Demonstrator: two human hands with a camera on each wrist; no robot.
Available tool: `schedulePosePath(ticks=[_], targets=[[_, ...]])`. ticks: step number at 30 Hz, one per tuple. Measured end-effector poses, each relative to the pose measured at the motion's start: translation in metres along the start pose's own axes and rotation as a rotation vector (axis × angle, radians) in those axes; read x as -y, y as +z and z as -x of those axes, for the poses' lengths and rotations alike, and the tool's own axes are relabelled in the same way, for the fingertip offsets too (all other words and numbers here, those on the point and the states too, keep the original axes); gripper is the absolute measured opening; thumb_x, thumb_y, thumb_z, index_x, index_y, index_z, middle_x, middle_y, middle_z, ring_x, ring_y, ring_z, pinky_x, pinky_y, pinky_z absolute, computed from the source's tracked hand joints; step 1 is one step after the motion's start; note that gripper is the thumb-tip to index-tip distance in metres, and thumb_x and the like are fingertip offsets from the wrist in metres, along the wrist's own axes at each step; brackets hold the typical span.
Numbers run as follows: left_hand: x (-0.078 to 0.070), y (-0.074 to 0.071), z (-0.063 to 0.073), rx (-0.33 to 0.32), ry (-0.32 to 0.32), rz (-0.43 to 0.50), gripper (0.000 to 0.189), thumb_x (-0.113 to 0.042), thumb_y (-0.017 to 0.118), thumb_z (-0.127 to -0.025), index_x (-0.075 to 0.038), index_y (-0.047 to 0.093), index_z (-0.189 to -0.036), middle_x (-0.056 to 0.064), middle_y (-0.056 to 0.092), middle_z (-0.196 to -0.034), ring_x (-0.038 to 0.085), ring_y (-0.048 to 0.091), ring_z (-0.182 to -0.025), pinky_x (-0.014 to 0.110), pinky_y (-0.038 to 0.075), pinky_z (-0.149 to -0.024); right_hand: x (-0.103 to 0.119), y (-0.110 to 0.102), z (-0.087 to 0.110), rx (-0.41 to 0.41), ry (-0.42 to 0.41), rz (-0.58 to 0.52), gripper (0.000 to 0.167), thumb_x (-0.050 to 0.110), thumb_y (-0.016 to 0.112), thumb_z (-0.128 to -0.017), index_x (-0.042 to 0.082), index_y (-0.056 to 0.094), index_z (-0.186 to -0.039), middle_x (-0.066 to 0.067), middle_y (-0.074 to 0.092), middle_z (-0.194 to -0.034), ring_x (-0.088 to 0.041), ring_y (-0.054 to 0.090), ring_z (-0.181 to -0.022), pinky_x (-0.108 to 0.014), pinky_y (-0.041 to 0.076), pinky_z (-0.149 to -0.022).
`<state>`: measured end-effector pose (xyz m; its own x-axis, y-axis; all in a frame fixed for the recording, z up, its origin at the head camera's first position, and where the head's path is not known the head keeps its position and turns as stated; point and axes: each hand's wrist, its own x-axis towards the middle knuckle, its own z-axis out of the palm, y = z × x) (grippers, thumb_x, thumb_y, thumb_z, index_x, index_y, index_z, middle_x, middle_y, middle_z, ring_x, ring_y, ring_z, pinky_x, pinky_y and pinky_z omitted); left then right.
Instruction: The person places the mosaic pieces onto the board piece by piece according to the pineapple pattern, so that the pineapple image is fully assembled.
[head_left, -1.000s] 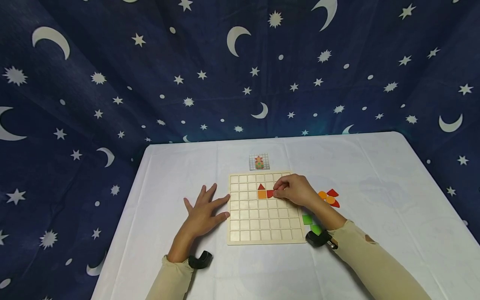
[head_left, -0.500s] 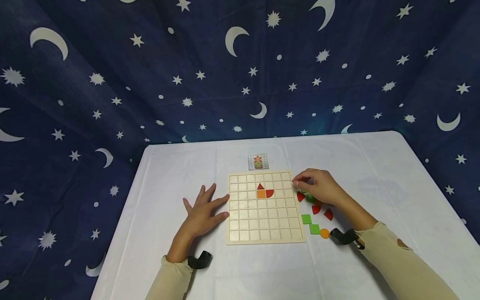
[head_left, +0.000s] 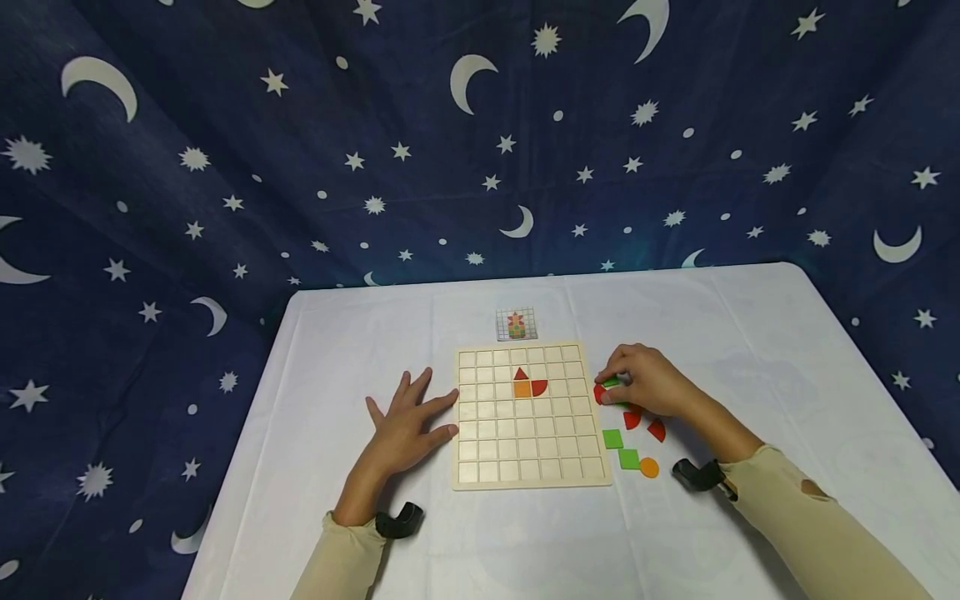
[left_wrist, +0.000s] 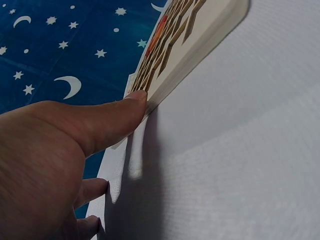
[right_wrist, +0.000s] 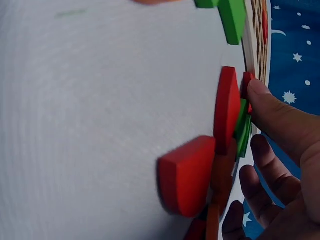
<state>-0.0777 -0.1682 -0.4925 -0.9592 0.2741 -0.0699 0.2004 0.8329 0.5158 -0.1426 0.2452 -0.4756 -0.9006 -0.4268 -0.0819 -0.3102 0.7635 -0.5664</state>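
Observation:
My left hand point(head_left: 405, 429) lies with fingers spread at the left side of the wooden grid board point(head_left: 480, 427), thumb and forefinger at its edge. The left wrist view shows the thumb point(left_wrist: 112, 120) against the board's side. On the board sit a red triangle point(head_left: 521, 374), an orange square point(head_left: 522, 389) and a red quarter-circle piece point(head_left: 538, 387). My right hand point(head_left: 648, 379) is just right of the board, where thumb and forefinger pinch another red quarter-circle piece point(head_left: 598, 394) at the tablecloth. Green pieces point(right_wrist: 243, 130) lie beside it, partly covered by the hand.
A small pattern card point(head_left: 517, 324) lies behind the board. Right of the board are more red pieces point(head_left: 657, 430), green squares point(head_left: 628, 459) and an orange circle point(head_left: 648, 467). A dark curtain point(head_left: 337, 108) with moons and stars hangs beyond the white-covered table point(head_left: 360, 325).
My right hand left the red quarter-circle on the board, moved right to the loose pieces, then lowered and took hold of another red one. The left hand stayed in place.

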Motion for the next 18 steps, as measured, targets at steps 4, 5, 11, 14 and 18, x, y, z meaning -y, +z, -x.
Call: schedulePosePath(ticks=[4, 5, 11, 14, 18], targets=[[-0.0009, -0.0001, 0.0002, 0.000, -0.001, 0.003, 0.054, -0.048, 0.070, -0.093, -0.030, 0.061, -0.143, 0.013, 0.027, -0.169, 0.046, 0.007, -0.158, 0.088, -0.010, -0.103, -0.0010, 0.0020, -0.0001, -0.008, -0.007, 0.009, 0.024, 0.023, 0.090, -0.077, 0.018, 0.083, -0.099, 0.006, 0.067, -0.095, -0.018, 0.056, -0.094, -0.036, 0.045, -0.080], [-0.0011, -0.0003, 0.0002, 0.000, -0.001, 0.004, 0.054, -0.048, 0.070, -0.093, -0.030, 0.061, -0.143, 0.013, 0.027, -0.169, 0.045, 0.007, -0.158, 0.088, -0.010, -0.103, -0.0007, 0.0020, -0.0001, -0.010, -0.007, 0.014, 0.022, 0.023, 0.091, -0.077, 0.020, 0.082, -0.097, 0.007, 0.067, -0.095, -0.018, 0.055, -0.094, -0.036, 0.044, -0.080], [-0.0005, 0.0001, 0.0001, 0.001, 0.001, 0.002, 0.054, -0.048, 0.070, -0.093, -0.030, 0.061, -0.143, 0.013, 0.027, -0.169, 0.045, 0.007, -0.158, 0.088, -0.011, -0.103, 0.0010, -0.0026, 0.0001, 0.010, 0.012, 0.004, 0.020, 0.025, 0.090, -0.078, 0.027, 0.072, -0.087, 0.008, 0.063, -0.082, -0.018, 0.050, -0.085, -0.034, 0.038, -0.074], [0.0001, 0.0003, 0.0003, 0.000, 0.003, 0.001, 0.054, -0.049, 0.070, -0.093, -0.030, 0.061, -0.143, 0.013, 0.027, -0.169, 0.045, 0.007, -0.158, 0.088, -0.010, -0.102, 0.0038, -0.0059, -0.0002, 0.037, 0.012, -0.035, 0.021, 0.025, 0.089, -0.079, 0.027, 0.069, -0.085, 0.010, 0.063, -0.076, -0.015, 0.052, -0.080, -0.032, 0.040, -0.072], [0.0006, 0.0005, 0.0002, -0.003, 0.003, -0.002, 0.054, -0.049, 0.070, -0.093, -0.031, 0.061, -0.143, 0.013, 0.027, -0.169, 0.046, 0.007, -0.158, 0.088, -0.010, -0.102, 0.0085, -0.0078, -0.0043, 0.055, -0.003, -0.114, 0.017, 0.021, 0.086, -0.083, 0.026, 0.070, -0.088, 0.013, 0.068, -0.078, -0.012, 0.059, -0.079, -0.026, 0.047, -0.074]])
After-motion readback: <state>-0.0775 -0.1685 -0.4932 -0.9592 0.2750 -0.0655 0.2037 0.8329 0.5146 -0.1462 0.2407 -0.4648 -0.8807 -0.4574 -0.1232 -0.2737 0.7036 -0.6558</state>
